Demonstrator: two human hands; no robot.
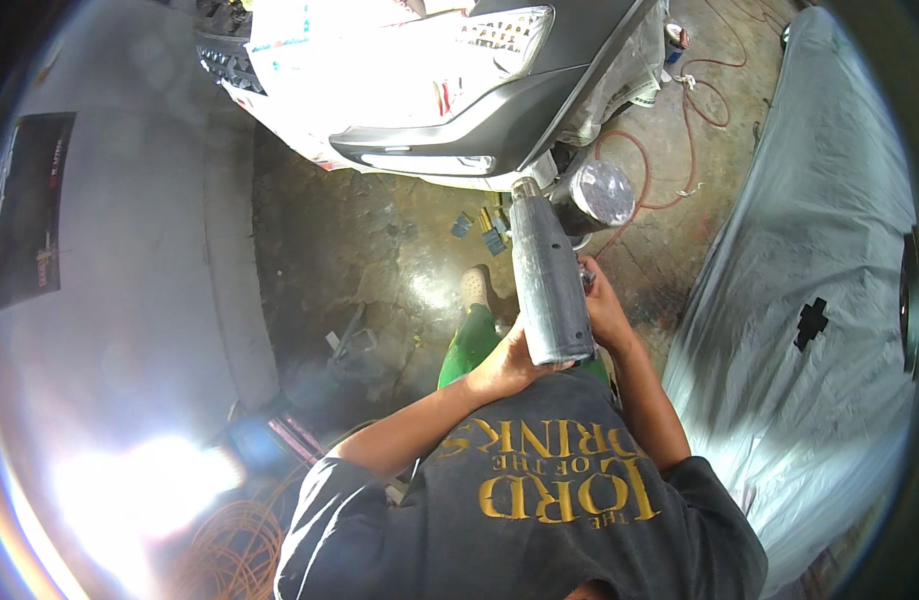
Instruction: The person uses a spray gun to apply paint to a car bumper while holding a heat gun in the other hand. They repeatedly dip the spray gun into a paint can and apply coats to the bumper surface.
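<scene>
Heat gun in left hand

We note the fingers of the left hand largely hidden behind the grey tapered tool, which also masks part of the round-lidded cup. The upper edge cuts off the grey bumper. White glare, apparently a lamp's, obscures our lower-left view.

Room over floor leftward, grey tool central, bumper ahead
</scene>
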